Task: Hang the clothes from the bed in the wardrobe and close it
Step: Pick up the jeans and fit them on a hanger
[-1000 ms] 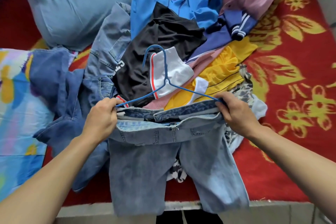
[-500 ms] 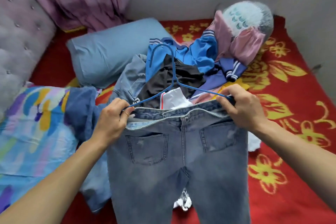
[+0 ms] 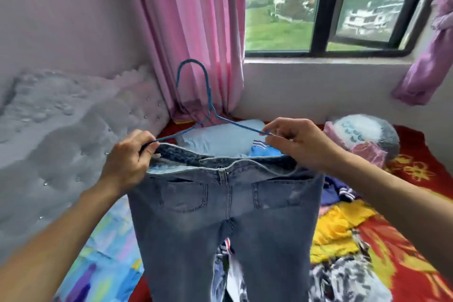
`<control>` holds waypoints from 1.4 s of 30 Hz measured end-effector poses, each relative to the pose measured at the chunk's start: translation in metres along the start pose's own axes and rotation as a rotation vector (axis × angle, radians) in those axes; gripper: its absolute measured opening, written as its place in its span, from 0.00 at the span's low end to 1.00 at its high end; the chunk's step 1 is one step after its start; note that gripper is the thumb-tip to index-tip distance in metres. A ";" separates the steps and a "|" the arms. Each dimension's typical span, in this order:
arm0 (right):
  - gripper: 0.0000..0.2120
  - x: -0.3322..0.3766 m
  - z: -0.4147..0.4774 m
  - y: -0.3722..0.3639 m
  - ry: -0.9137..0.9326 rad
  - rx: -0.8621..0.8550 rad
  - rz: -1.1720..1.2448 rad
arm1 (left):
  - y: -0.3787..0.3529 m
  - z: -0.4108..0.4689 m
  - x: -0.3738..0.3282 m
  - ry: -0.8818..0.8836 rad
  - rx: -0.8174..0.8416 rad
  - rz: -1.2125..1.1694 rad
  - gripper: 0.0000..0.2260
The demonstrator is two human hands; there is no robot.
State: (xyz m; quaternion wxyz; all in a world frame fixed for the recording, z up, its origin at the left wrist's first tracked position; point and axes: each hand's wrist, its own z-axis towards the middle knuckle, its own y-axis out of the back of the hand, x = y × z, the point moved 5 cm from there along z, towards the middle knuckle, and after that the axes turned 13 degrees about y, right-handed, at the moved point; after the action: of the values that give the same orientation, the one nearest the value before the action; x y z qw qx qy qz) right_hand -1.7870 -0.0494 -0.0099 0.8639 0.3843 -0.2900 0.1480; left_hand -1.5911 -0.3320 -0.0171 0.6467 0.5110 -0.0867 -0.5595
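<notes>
Jeans, hanger now higher — left hand, right hand tight on its 2 ends

You get bright, soft daylight from the window at upper right; shadows are faint, the headboard smears with blur, and edges bow outward
</notes>
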 end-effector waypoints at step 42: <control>0.10 0.777 -0.211 -0.385 0.036 0.984 0.984 | 0.664 -0.726 0.106 1.013 -0.627 0.538 0.12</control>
State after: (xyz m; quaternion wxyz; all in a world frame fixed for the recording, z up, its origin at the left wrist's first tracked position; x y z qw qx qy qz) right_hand -0.9083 -0.1198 0.1322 0.4264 0.5525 -0.3154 0.6430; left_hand -0.6347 -0.1075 0.1012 0.8433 0.4592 0.2713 -0.0668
